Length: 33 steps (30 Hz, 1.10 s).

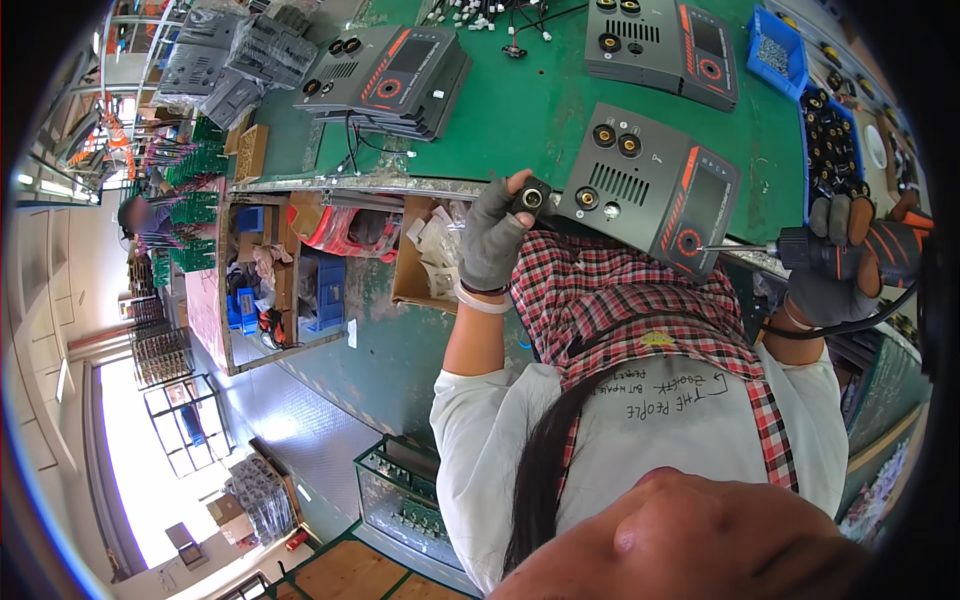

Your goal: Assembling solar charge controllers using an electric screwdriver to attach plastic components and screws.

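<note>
Grey panel [650, 190] lies at the green bench [520, 110] edge; your left hand [495, 235] pinches a black socket [532, 197], right hand [840, 265] grips the drill [850, 250]. Keep the bit square to the panel's side, feed gently

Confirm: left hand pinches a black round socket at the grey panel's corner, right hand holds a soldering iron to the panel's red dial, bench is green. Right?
Not quite. In the head view the right hand holds a power screwdriver, not a soldering iron, its bit at the red dial of the grey panel. The rest stands: the left hand pinches the black round socket, and the bench is green.
</note>
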Each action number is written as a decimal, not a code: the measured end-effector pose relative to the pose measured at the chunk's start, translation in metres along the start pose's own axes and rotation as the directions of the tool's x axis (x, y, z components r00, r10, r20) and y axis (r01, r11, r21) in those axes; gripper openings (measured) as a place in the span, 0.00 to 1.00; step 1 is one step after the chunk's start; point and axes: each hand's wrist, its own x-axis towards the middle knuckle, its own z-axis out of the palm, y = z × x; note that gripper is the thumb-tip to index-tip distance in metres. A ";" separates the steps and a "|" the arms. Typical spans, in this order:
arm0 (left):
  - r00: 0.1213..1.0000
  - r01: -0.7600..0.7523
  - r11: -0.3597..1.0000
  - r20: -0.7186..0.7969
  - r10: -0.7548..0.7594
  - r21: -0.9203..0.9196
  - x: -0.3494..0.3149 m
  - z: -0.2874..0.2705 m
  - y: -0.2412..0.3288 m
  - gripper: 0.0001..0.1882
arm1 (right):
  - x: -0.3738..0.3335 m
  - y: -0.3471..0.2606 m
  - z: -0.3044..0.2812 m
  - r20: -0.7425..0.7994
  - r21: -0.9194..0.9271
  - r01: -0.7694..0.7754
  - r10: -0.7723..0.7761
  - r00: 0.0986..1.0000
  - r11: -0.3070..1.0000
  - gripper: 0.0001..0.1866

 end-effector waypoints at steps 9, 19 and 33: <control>0.732 0.671 0.741 0.132 -0.668 0.029 -0.044 -0.016 -0.046 0.23 | 0.005 0.012 0.001 -0.054 -0.115 0.019 -0.026 0.998 0.993 0.34; 0.733 0.680 0.732 0.021 -0.680 -0.026 -0.033 0.029 -0.100 0.10 | 0.010 0.021 0.001 -0.005 -0.135 -0.024 0.023 1.000 0.991 0.15; 0.775 0.593 0.717 0.017 -0.632 -0.365 -0.032 0.059 -0.113 0.22 | 0.008 0.024 -0.004 0.029 -0.112 -0.075 0.078 0.996 0.991 0.11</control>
